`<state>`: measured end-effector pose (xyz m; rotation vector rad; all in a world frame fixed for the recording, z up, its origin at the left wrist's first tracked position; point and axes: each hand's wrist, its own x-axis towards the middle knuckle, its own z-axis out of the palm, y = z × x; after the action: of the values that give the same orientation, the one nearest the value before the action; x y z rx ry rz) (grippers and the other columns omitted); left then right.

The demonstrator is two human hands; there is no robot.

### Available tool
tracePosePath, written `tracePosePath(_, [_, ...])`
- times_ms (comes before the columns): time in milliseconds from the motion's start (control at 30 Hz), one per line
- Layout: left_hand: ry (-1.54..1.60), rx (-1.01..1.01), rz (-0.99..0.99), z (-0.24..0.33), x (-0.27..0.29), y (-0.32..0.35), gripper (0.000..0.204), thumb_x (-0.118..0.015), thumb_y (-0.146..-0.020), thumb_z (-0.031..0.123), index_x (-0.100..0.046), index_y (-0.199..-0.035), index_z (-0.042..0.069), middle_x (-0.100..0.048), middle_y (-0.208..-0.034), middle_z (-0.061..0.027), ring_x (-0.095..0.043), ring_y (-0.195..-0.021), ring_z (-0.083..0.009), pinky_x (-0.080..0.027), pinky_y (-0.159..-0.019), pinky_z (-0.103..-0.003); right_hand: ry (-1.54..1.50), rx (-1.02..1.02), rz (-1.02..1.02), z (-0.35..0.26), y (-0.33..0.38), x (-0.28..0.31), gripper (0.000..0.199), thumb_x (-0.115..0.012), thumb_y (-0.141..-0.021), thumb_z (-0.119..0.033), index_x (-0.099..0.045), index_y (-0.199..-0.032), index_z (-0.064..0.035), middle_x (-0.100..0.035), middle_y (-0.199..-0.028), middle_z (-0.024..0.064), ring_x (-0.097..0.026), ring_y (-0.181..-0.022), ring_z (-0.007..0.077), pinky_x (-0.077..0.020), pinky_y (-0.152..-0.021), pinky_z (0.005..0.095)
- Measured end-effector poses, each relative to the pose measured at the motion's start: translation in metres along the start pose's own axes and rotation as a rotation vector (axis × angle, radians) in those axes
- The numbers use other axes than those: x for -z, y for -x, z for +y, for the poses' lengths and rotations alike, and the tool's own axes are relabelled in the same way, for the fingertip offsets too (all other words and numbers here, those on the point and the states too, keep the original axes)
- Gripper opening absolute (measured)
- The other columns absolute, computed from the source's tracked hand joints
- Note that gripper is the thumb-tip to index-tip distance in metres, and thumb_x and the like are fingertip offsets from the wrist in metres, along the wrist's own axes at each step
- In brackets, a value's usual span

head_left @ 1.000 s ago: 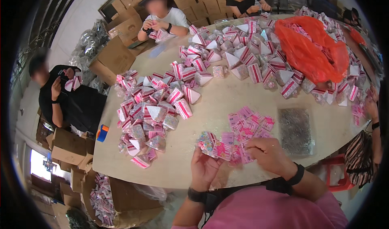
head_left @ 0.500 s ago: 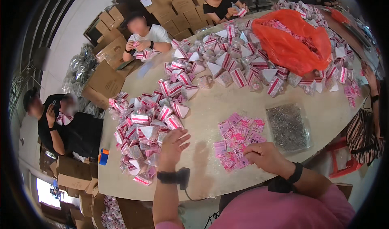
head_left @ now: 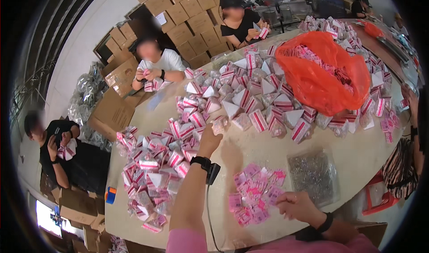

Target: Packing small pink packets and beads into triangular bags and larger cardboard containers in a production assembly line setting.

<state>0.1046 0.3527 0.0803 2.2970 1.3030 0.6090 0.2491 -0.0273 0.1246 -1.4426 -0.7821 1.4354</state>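
Observation:
Stretched out over the table, my left hand (head_left: 210, 142) is at a clear bag with a pink-and-white label (head_left: 220, 124), thumb and fingers apart beside it. This bag lies at the near edge of a long heap of similar bags (head_left: 254, 103). My right hand (head_left: 300, 207) pinches a small pink printed card (head_left: 273, 195) between thumb and fingers. Just left of that hand, a loose pile of pink cards (head_left: 250, 186) lies on the table. A shallow clear tray of small dark metal pieces (head_left: 314, 174) stands beyond my right hand.
A large red plastic bag (head_left: 321, 74) with pink packets inside rests on the heap. Another heap of labelled bags (head_left: 152, 172) spreads on the left, near a blue-and-orange tape roll (head_left: 110, 195). Several people sit around the table (head_left: 196, 239). Cardboard boxes (head_left: 178, 11) are stacked behind.
My left hand has reached forward and right to the bag at the heap's edge. My right hand has a pink card pinched over the pile's right side. The view has tilted up.

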Motion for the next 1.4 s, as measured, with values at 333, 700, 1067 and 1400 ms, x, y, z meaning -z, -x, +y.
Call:
tracePosePath(333, [-0.256,0.033,0.176,-0.026,-0.070,-0.074,0.057,-0.067,-0.074,0.030,-0.050,-0.113,-0.008,-0.054,-0.107,-0.0271,-0.052,-0.103,-0.0418,-0.041,-0.091,-0.048,-0.095,-0.115,0.027,0.007,-0.019,0.041,0.020,-0.059,-0.086,-0.006,-0.063,-0.103,0.0033,-0.063,-0.076,0.0044,-0.060,-0.065,0.0081,-0.0497,-0.057,0.0210])
tracePosePath(700, [0.773,0.407,-0.027,-0.016,-0.012,0.081,0.070,-0.070,-0.075,0.019,-0.038,-0.130,-0.011,-0.056,-0.105,-0.0162,-0.060,-0.088,-0.0232,-0.051,-0.075,-0.033,0.000,-0.038,-0.062,0.011,-0.020,0.019,0.019,-0.056,-0.088,-0.007,-0.064,-0.103,0.0006,-0.064,-0.076,0.0046,-0.056,-0.063,0.0064,-0.0472,-0.054,0.0220])
tracePosePath(1067, [1.642,0.289,-0.080,0.062,0.033,0.270,0.054,-0.067,-0.079,0.011,-0.040,-0.124,-0.002,-0.053,-0.122,-0.0123,-0.053,-0.114,-0.0235,-0.040,-0.101,-0.038,0.390,0.528,-0.088,-0.039,0.001,-0.056,0.018,-0.058,-0.086,-0.009,-0.063,-0.100,0.0000,-0.064,-0.079,0.0117,-0.063,-0.070,0.0197,-0.0489,-0.063,0.0309])
tracePosePath(1400, [1.391,0.228,0.208,0.090,0.045,0.312,0.056,-0.067,-0.077,0.004,-0.035,-0.123,-0.002,-0.053,-0.115,-0.0137,-0.056,-0.105,-0.0211,-0.048,-0.090,-0.035,0.795,0.867,-0.115,-0.044,0.001,-0.094,0.016,-0.058,-0.082,-0.007,-0.063,-0.097,-0.0025,-0.062,-0.079,0.0147,-0.060,-0.071,0.0335,-0.0466,-0.060,0.0394])
